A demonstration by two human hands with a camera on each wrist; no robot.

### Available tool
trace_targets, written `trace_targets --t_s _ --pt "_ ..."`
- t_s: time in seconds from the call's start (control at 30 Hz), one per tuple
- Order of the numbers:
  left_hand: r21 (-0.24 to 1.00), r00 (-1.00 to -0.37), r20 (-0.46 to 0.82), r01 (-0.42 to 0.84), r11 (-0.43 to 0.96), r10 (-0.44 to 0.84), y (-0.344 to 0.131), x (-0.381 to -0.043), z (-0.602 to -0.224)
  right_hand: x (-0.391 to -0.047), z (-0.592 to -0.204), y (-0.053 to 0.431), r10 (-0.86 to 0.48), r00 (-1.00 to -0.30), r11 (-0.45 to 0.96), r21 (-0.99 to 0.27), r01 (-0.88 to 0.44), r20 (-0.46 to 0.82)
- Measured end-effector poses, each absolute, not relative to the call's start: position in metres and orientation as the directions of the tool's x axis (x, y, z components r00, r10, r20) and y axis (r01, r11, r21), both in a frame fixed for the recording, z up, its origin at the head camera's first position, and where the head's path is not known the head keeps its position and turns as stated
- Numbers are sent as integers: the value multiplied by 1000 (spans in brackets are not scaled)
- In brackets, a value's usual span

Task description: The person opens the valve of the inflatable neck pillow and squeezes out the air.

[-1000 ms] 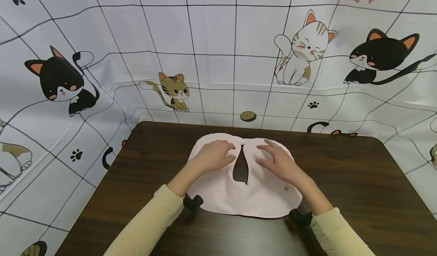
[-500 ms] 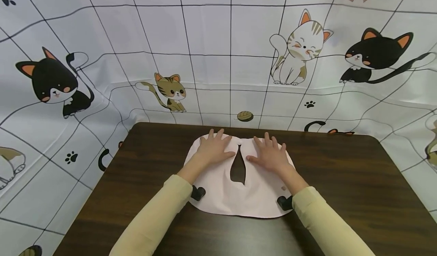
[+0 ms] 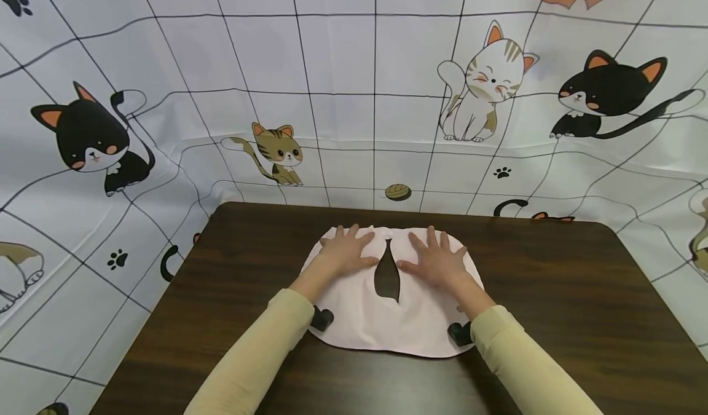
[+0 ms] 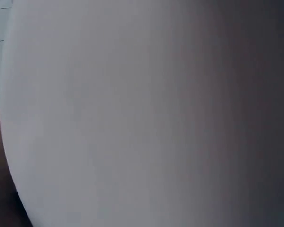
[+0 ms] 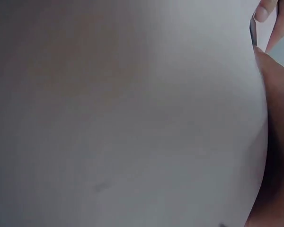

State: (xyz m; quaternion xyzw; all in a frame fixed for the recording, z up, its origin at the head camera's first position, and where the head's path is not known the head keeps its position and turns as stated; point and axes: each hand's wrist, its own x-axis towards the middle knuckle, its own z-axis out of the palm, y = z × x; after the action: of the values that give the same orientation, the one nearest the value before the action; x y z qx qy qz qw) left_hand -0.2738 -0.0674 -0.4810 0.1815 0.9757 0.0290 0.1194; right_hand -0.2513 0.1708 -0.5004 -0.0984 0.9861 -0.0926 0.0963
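Observation:
A pale pink cloth bib [image 3: 381, 326] lies spread on the table, with a teardrop-shaped neck opening [image 3: 387, 276] in its upper middle. My left hand [image 3: 342, 254] rests with spread fingers on the upper left part, fingertips close to the far edge. On the upper right part rests my right hand [image 3: 438, 264], its fingers spread too and its thumb pointing at the opening. Neither hand grips the cloth. Pale cloth [image 4: 109, 118] fills most of the left wrist view. In the right wrist view, the right hand [image 5: 280, 90] shows at the right edge beside the cloth [image 5: 156, 118].
Dark brown wood table [image 3: 553, 292] surrounds the bib. Behind and to the sides hangs a white grid curtain [image 3: 343, 52] printed with cartoon cats. Dark wrist cameras [image 3: 322, 318] sit below both cuffs, over the bib's lower corners.
Both hands, first loosely bent over the bib, have flattened with fingers spread near its far edge. Since half a second ago they have drawn slightly back toward me.

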Motion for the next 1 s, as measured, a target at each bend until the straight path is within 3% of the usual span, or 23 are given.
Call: trace_targets --t_s 0.23,1.0 --pt "96 -911 -200 349 932 362 -66 -275 -484 -244 -493 174 -202 -950 971 -178 -162 -236" --pt "73 -927 -144 338 938 345 -64 -273 -494 -241 -503 181 -239 -940 962 -189 -195 -244"
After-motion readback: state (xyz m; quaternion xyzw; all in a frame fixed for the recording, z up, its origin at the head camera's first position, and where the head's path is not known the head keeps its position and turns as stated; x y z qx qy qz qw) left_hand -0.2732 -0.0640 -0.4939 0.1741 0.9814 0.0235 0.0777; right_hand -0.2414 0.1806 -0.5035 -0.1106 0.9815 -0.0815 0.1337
